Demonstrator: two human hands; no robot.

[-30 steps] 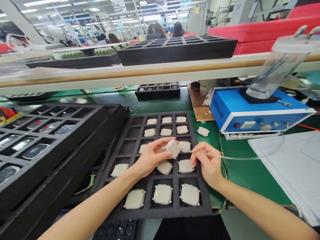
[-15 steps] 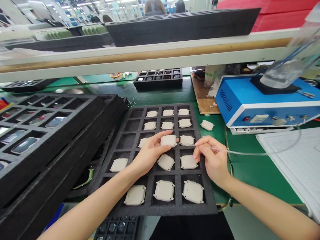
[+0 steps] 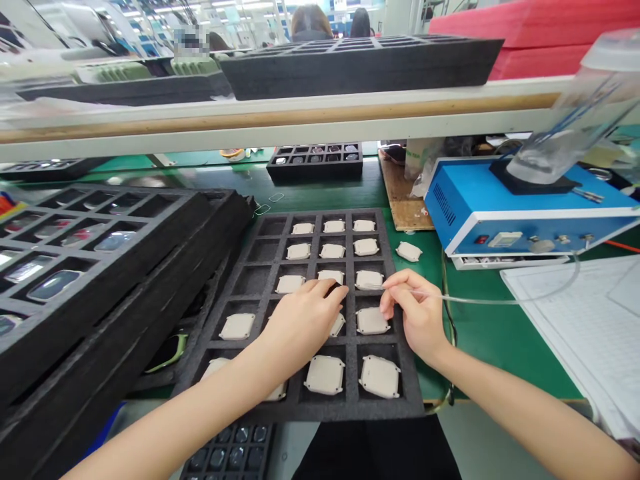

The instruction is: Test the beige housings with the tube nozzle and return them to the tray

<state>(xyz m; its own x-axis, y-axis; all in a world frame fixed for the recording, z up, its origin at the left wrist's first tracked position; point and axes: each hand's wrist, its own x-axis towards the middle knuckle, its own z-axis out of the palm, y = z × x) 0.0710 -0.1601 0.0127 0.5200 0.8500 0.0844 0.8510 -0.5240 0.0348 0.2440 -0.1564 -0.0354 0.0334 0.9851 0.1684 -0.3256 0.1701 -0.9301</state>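
Note:
Beige watch cases (image 3: 325, 375) lie in the compartments of a black foam tray (image 3: 350, 412) in front of me. Over the tray's middle, my left hand (image 3: 306, 317) is turned palm-down with its fingers curled together. A dark patch shows between thumb and fingers; what they hold is mostly hidden. Just behind those fingertips lies another case (image 3: 331, 275). My right hand (image 3: 417, 313) pinches a clear tube (image 3: 480, 301) near its thin tip. That tip reaches over a case (image 3: 369, 280) in the right column. One case (image 3: 409, 251) lies outside the tray on the green table.
Stacked black trays (image 3: 100, 267) with watch faces stand at the left. A blue machine (image 3: 530, 200), joined to the tube, carries a clear cylinder (image 3: 555, 140). Paper sheets (image 3: 585, 320) lie at the right. Across the back runs a shelf (image 3: 280, 137) holding trays.
My left hand has rolled over from showing a beige watch case between its fingers to palm-down, slightly lower. My right hand keeps its pinch on the tube. The view has shifted slightly.

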